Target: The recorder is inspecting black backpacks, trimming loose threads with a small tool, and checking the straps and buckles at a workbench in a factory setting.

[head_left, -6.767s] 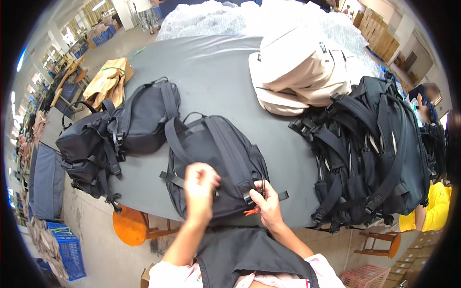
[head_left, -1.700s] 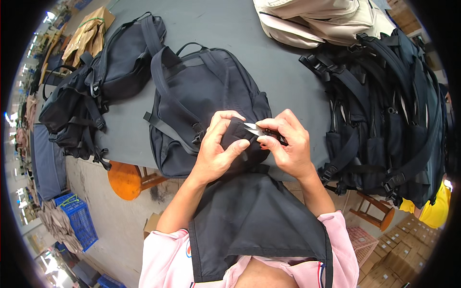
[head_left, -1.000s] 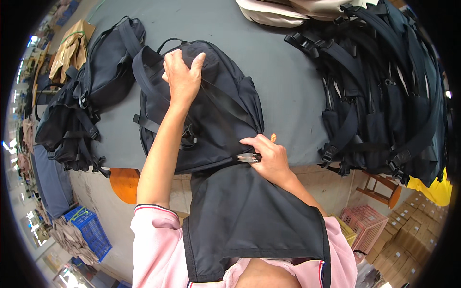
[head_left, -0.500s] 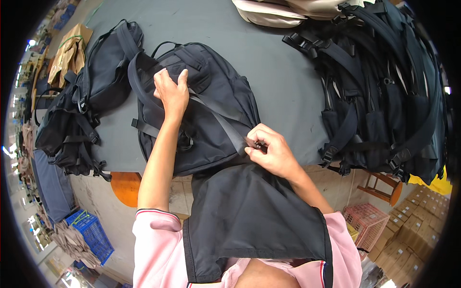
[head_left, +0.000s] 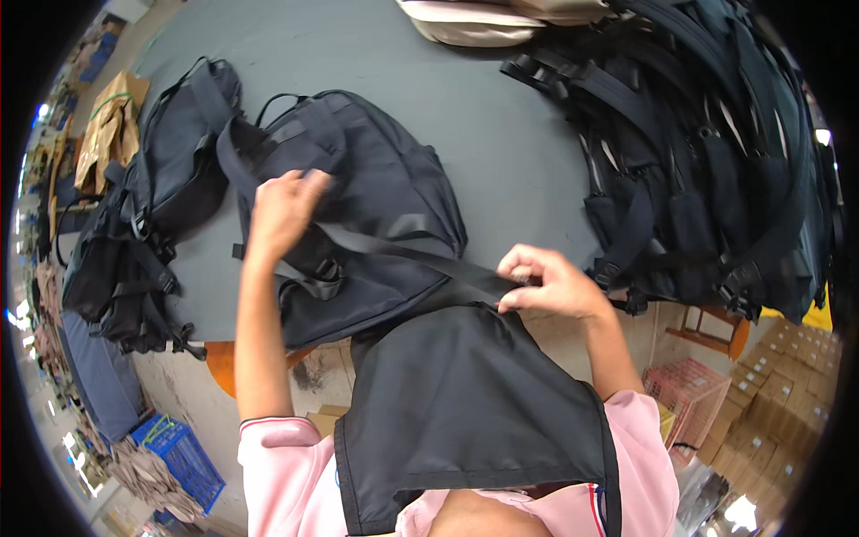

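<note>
The left arm is stretched forward from the lower edge, bare below a pink sleeve, and the left hand (head_left: 284,208) is held palm down with the fingers curled. The right forearm is bent inward, and the right hand (head_left: 548,283) is closed in a pinch, thumb against fingertips.

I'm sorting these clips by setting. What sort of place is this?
Probably a bag factory or finishing workshop: a heap of identical black strapped backpacks on the grey worktable, stacked cardboard cartons on the floor, and a blue plastic crate.
</note>
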The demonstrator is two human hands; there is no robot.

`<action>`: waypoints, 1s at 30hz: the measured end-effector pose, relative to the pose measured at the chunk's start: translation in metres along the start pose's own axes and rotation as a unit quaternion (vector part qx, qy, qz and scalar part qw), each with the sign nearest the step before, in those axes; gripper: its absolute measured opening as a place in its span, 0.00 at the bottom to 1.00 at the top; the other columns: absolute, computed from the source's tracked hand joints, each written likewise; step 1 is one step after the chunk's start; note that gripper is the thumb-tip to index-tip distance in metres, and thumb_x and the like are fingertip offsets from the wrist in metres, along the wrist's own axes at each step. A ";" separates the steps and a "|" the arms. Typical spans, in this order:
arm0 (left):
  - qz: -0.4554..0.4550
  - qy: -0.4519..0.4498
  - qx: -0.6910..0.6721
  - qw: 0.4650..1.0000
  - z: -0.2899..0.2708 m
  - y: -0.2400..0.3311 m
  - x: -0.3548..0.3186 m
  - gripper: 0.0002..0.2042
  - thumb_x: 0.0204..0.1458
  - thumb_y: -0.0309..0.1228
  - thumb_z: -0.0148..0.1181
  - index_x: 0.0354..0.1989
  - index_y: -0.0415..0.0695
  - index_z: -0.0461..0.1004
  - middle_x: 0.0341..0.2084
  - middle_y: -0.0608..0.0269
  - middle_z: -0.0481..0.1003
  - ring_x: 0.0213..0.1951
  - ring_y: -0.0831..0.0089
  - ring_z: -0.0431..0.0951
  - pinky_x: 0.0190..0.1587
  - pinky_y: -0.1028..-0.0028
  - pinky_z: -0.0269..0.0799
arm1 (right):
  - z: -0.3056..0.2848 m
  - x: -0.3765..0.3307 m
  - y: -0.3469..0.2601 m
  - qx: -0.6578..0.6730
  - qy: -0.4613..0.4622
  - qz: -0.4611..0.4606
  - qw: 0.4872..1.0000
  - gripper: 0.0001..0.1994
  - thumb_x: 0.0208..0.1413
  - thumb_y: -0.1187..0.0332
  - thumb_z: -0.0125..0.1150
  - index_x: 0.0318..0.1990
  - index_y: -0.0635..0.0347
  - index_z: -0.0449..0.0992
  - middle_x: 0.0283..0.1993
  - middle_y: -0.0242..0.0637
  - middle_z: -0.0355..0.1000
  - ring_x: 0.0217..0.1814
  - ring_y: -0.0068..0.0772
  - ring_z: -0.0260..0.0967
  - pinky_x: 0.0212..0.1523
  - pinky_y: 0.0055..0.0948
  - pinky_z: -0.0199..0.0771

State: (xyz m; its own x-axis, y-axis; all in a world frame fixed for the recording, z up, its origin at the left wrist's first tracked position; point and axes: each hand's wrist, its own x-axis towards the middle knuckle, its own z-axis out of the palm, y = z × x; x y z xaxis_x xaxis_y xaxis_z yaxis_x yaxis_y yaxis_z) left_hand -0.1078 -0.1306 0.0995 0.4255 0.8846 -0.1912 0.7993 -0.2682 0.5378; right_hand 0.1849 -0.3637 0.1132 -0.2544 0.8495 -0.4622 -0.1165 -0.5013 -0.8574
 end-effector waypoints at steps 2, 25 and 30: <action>-0.070 0.069 0.060 0.993 -0.021 0.015 -0.007 0.35 0.56 0.60 0.42 0.22 0.33 0.70 0.21 0.42 0.71 0.27 0.46 0.72 0.33 0.60 0.66 | -0.013 -0.009 -0.016 0.016 0.027 0.021 0.999 0.09 0.53 0.78 0.57 0.41 0.64 0.68 0.34 0.33 0.74 0.38 0.22 0.73 0.40 0.21 0.71; -0.018 -0.269 -0.592 0.760 0.069 0.142 -0.046 0.07 0.61 0.27 0.48 0.41 0.36 0.71 0.32 0.59 0.77 0.22 0.82 0.71 0.29 0.81 0.71 | 0.022 0.008 -0.040 -0.082 0.447 -0.352 0.818 0.06 0.56 0.79 0.57 0.40 0.64 0.69 0.32 0.30 0.72 0.27 0.13 0.65 0.26 0.15 0.65; -0.022 -0.213 -0.617 0.757 0.070 0.139 -0.049 0.09 0.60 0.25 0.49 0.44 0.35 0.72 0.36 0.59 0.78 0.22 0.83 0.71 0.29 0.83 0.71 | 0.037 0.006 -0.022 -0.263 0.445 -0.210 0.830 0.17 0.45 0.70 0.68 0.42 0.59 0.69 0.37 0.36 0.70 0.28 0.32 0.72 0.29 0.26 0.73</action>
State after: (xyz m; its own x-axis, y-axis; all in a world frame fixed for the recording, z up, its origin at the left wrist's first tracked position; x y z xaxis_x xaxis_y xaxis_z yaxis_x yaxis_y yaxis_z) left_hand 0.0118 -0.2382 0.1260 0.7180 0.6087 -0.3376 -0.0763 0.5510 0.8310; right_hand 0.1501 -0.3537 0.1380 0.5398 0.8333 0.1195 0.4795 -0.1877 -0.8572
